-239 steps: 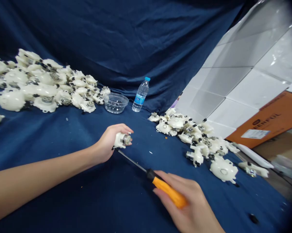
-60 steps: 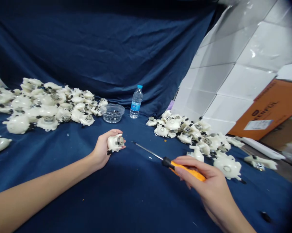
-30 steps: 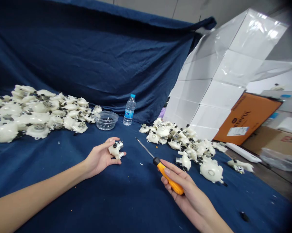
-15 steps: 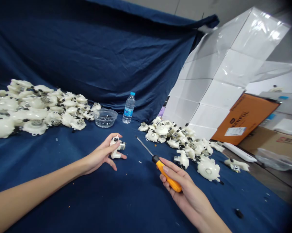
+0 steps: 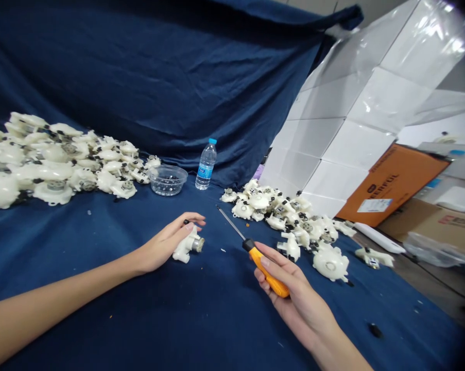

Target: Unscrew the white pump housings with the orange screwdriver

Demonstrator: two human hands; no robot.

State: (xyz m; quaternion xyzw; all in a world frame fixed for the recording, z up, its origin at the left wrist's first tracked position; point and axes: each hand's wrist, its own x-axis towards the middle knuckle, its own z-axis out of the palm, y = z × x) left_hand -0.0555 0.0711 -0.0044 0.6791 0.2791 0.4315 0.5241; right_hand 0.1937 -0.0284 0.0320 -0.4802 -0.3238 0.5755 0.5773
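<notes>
My left hand (image 5: 166, 241) is closed around a small off-white plastic housing (image 5: 183, 248) with a silvery round motor-like part on its right side. Its thumb lies over the top, and the fingers reach behind the piece, partly hidden. The housing is on or just above the blue cloth; which one I cannot tell. In my right hand (image 5: 290, 283) is a screwdriver (image 5: 273, 275) with an orange and black handle, held with the fingers wrapped round it. Its thin metal shaft points up and left, the tip apart from the housing.
A large heap of off-white housings (image 5: 47, 165) lies at the left, and a smaller heap (image 5: 282, 208) at the right. Between them stand a clear bowl (image 5: 168, 186) holding small dark pieces and a water bottle (image 5: 206, 167). White boxes (image 5: 340, 129) are stacked behind the right heap.
The housing has turned in my left hand, its motor-like part now facing more toward me. The left fingers have moved from below it to behind it. My right hand still holds the screwdriver.
</notes>
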